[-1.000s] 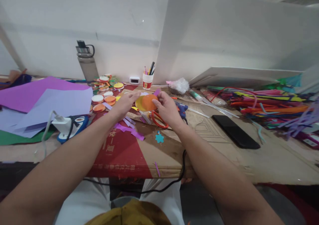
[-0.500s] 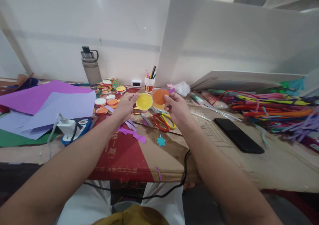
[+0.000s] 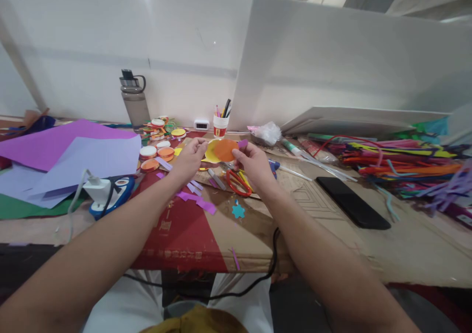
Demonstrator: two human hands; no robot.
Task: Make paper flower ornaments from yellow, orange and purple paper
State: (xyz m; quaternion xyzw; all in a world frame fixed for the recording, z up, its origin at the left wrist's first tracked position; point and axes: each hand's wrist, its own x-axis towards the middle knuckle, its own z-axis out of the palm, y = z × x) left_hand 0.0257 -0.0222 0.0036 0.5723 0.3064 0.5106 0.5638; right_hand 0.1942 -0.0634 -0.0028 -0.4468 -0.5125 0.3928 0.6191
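Pinch by left hand (image 3: 189, 160) on yellow disc (image 3: 210, 151), by right hand (image 3: 255, 165) on orange disc (image 3: 225, 151), held overlapping above the cardboard (image 3: 250, 242), orange in front. Probably best to grip only at edges, avoid bending, and judge rim alignment with faces level.

Yellow disc (image 3: 210, 152) partly hidden behind orange disc (image 3: 225, 151)

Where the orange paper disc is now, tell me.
In the head view's centre, the orange paper disc is in the right hand, partly covering the yellow paper disc.
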